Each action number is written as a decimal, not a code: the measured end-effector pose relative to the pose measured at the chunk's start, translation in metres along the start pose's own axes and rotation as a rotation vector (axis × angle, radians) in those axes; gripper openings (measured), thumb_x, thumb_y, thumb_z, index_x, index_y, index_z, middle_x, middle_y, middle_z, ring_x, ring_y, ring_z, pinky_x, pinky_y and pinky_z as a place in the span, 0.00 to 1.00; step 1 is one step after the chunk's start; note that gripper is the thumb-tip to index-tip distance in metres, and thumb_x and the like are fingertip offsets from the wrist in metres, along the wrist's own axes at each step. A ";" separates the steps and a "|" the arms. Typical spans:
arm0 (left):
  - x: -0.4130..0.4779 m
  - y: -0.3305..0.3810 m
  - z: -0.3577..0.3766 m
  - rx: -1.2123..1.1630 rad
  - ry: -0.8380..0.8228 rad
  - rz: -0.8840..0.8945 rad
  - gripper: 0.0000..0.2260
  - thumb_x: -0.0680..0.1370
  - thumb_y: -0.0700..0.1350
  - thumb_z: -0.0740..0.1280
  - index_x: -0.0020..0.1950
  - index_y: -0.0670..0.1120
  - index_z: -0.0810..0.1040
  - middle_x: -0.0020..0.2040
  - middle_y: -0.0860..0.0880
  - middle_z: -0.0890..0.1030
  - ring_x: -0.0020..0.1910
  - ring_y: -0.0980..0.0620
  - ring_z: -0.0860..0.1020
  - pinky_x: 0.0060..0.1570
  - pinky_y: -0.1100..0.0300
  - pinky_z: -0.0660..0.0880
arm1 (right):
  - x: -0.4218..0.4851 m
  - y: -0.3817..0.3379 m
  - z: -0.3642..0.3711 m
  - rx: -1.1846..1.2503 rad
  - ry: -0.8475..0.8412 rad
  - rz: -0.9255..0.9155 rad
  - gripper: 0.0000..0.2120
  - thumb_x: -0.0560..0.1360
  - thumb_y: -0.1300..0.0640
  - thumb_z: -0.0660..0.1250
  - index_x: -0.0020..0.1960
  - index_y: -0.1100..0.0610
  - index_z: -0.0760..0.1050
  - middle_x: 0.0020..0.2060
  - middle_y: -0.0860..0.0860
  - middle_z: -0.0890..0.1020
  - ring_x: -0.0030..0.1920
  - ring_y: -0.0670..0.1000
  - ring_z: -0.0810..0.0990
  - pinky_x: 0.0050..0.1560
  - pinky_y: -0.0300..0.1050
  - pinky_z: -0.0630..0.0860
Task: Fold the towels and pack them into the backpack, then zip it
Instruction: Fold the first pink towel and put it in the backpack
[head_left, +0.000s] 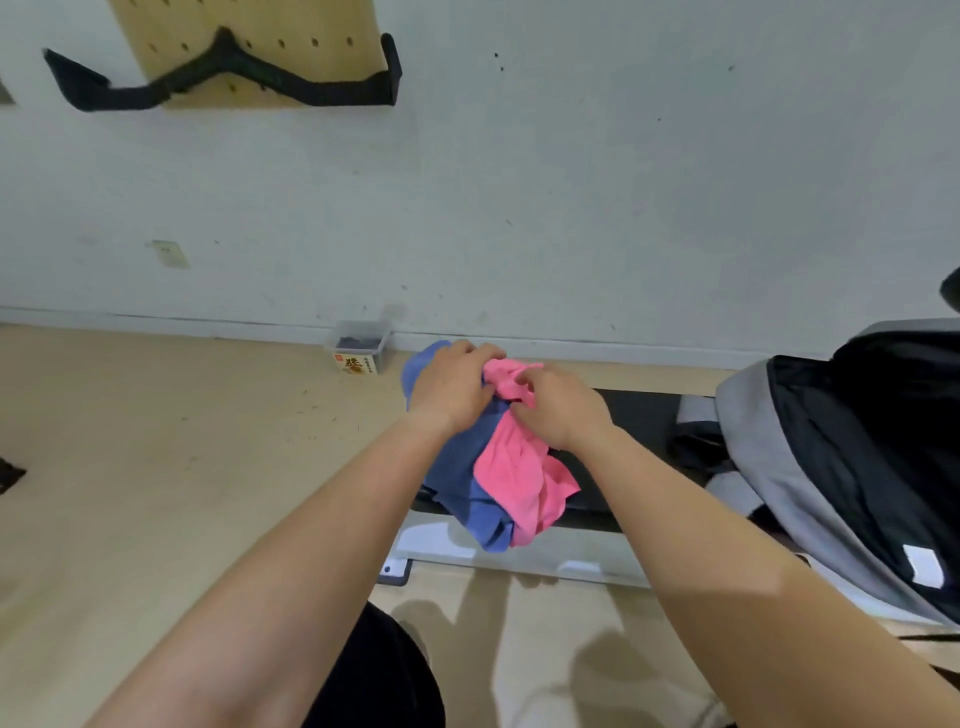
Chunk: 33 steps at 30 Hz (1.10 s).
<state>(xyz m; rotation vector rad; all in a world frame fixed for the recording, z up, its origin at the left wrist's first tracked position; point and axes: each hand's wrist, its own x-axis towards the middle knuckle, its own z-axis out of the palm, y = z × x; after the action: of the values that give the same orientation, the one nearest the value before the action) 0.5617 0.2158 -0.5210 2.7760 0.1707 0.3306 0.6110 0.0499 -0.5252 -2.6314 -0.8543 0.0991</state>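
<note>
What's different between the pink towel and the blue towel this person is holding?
Colour: the pink towel is bright, the blue towel duller. Place: the blue towel hangs under the left hand, the pink towel under the right hand. Layer: the pink towel overlaps the front of the blue towel. Both are crumpled, unfolded and not yet in the backpack.

The backpack (758, 447) is cut off by the right edge, and its inside is too dark to see. The left grip (452, 384) and the pink towel (519, 473) hide much of the blue towel (457, 478). The print on the small box (358, 358) is too small to read. The top edge cuts the pegboard (249, 31).
</note>
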 end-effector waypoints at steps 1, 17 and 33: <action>0.006 -0.002 0.003 0.029 -0.017 0.005 0.19 0.75 0.47 0.69 0.66 0.55 0.76 0.58 0.47 0.76 0.60 0.45 0.72 0.57 0.47 0.73 | 0.006 0.000 0.004 -0.007 0.001 0.008 0.14 0.73 0.48 0.64 0.56 0.52 0.77 0.54 0.54 0.79 0.54 0.59 0.78 0.49 0.52 0.77; 0.059 0.060 -0.015 -0.343 0.064 0.051 0.08 0.77 0.52 0.65 0.43 0.50 0.79 0.40 0.54 0.82 0.41 0.52 0.80 0.44 0.51 0.78 | 0.032 0.028 -0.114 0.260 0.242 -0.001 0.07 0.74 0.60 0.63 0.45 0.54 0.79 0.34 0.49 0.79 0.37 0.52 0.78 0.38 0.44 0.72; 0.083 0.153 -0.062 -0.569 0.136 0.157 0.12 0.75 0.32 0.58 0.47 0.47 0.76 0.40 0.55 0.77 0.36 0.59 0.72 0.37 0.68 0.67 | 0.001 0.076 -0.223 0.188 0.494 -0.010 0.05 0.72 0.51 0.73 0.44 0.52 0.82 0.38 0.48 0.81 0.41 0.49 0.77 0.41 0.41 0.67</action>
<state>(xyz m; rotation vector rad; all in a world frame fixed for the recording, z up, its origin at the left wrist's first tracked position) 0.6383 0.1049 -0.3946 2.2073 -0.0981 0.5166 0.6938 -0.0790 -0.3457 -2.3201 -0.6474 -0.4335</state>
